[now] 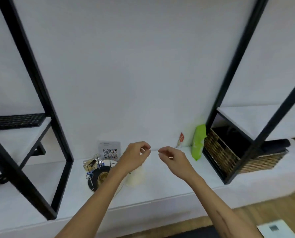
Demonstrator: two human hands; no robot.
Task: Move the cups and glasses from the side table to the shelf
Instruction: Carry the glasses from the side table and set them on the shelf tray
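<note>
A pale, blurred cup (136, 177) stands on the long white shelf (160, 189), just below my left wrist, which hides part of it. My left hand (136, 156) hovers above the cup with its fingers loosely curled and nothing in them. My right hand (172, 158) is level with it, a short gap to the right, also loosely curled and holding nothing. To the left of the cup is a round tray (100, 176) with a black plate and small glass and wire pieces; my left forearm crosses its right side.
A QR-code card (110, 150) leans on the wall behind the tray. A green packet (198, 143) and a small tube (180, 140) stand to the right, beside a wicker basket (229, 157) in a black-framed unit. A keyboard (16, 121) lies on the left unit.
</note>
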